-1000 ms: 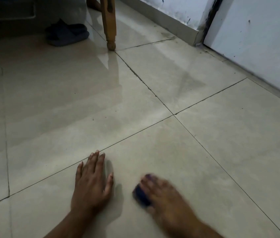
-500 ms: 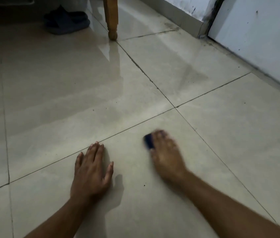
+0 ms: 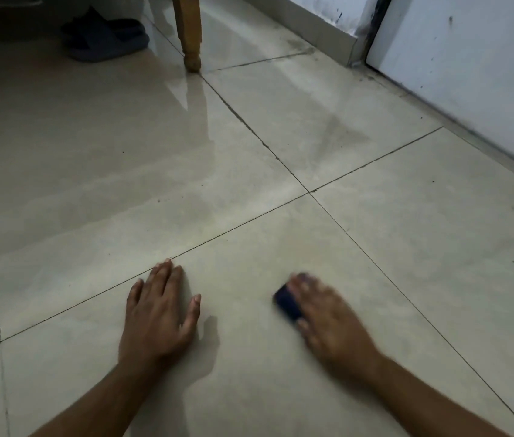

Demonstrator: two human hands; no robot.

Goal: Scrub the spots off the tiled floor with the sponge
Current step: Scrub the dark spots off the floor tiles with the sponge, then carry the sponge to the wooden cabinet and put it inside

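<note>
My right hand (image 3: 328, 320) presses a dark blue sponge (image 3: 287, 302) flat on the near beige floor tile (image 3: 265, 389); only the sponge's left edge shows from under my fingers, and the hand is blurred by motion. To its left my left hand (image 3: 159, 313) lies palm down on the same tile, fingers spread, holding nothing. Small dark specks dot the tile beyond the grout line (image 3: 217, 239), and a greyish smear (image 3: 337, 134) marks the far tile.
A wooden furniture leg (image 3: 190, 36) stands at the top centre where several grout lines meet. A dark slipper (image 3: 104, 36) lies to its left. A white wall or door panel (image 3: 470, 67) with a grimy base runs along the right.
My right hand has drawn the sponge back toward me from near the grout line. The left hand has stayed planted on the tile. The view has shifted slightly.
</note>
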